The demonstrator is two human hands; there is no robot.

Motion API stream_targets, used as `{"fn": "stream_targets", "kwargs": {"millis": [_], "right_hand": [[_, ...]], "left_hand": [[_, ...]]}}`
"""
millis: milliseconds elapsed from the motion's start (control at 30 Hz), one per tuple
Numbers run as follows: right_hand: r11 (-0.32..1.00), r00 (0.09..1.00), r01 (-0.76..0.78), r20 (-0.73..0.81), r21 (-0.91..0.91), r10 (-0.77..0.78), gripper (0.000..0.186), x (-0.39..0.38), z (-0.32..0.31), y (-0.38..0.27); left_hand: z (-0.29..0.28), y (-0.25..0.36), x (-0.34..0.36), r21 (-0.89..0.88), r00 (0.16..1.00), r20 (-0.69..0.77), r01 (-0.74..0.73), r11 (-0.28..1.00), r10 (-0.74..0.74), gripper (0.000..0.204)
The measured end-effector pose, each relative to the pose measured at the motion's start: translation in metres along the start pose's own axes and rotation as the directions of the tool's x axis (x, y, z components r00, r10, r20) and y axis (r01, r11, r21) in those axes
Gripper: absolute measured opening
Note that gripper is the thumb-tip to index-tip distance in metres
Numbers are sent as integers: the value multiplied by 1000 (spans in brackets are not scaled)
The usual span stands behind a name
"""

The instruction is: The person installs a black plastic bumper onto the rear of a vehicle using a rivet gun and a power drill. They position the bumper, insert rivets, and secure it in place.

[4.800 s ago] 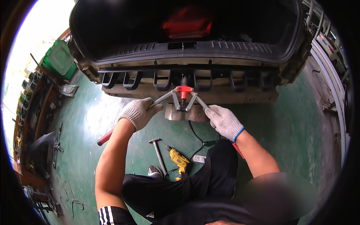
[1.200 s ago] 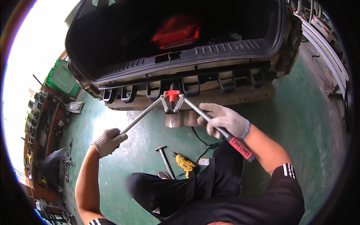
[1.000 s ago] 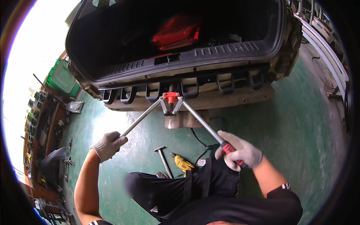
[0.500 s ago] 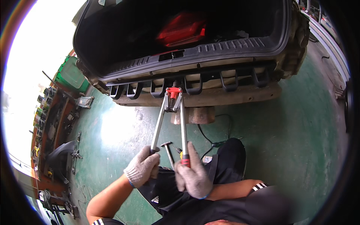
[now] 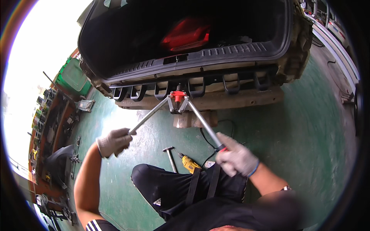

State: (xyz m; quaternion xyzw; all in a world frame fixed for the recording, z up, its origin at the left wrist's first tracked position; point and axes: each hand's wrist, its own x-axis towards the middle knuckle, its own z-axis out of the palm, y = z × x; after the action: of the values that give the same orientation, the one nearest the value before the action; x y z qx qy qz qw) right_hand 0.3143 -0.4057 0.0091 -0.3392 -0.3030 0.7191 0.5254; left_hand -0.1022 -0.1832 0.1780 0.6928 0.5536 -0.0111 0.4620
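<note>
A long-armed hand riveter [image 5: 178,95], with a red head, a dark spring and pale metal levers, points its nose at the black looped bracket strip [image 5: 197,93] across the rear of a car. Whether a rivet sits in the nose is too small to tell. My left hand [image 5: 114,143], in a pale knit glove, grips the end of the left lever. Gloved the same way, my right hand [image 5: 237,158] is closed round the black-and-red grip of the other. The levers are spread wide apart.
Above the strip lies the car's dark boot [image 5: 127,50], with a red object [image 5: 187,34] inside. A hammer [image 5: 170,158] and a yellow power drill [image 5: 190,164] rest on the green floor by my knees, near a black cable. A green bin [image 5: 75,75] stands far left.
My hands have moved apart, swinging the riveter's levers from nearly parallel to a wide spread. Its head has stayed at the strip. My left knee and the drill now show more fully.
</note>
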Motion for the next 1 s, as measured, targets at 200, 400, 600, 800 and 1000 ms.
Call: {"fn": "stream_targets", "kwargs": {"millis": [200, 400, 600, 800, 1000], "right_hand": [[985, 999, -43, -28, -165, 39, 64, 17, -82, -47], [998, 994, -31, -100, 64, 37, 71, 4, -6, -5], [996, 993, -8, -113, 90, 18, 73, 7, 7, 4], [987, 994, 9, -107, 158, 8, 74, 11, 18, 26], [968, 990, 67, -137, 242, -34, 76, 16, 50, 42]], "left_hand": [[-45, 18, 25, 30, 997, 74, -16, 999, 13, 39], [-12, 6, 17, -50, 996, 88, -2, 999, 7, 42], [-5, 25, 17, 85, 995, -11, 98, 992, -97, 42], [23, 35, 6, 118, 983, -90, 170, 978, -160, 39], [55, 51, -6, 94, 961, -166, 237, 967, -219, 42]]}}
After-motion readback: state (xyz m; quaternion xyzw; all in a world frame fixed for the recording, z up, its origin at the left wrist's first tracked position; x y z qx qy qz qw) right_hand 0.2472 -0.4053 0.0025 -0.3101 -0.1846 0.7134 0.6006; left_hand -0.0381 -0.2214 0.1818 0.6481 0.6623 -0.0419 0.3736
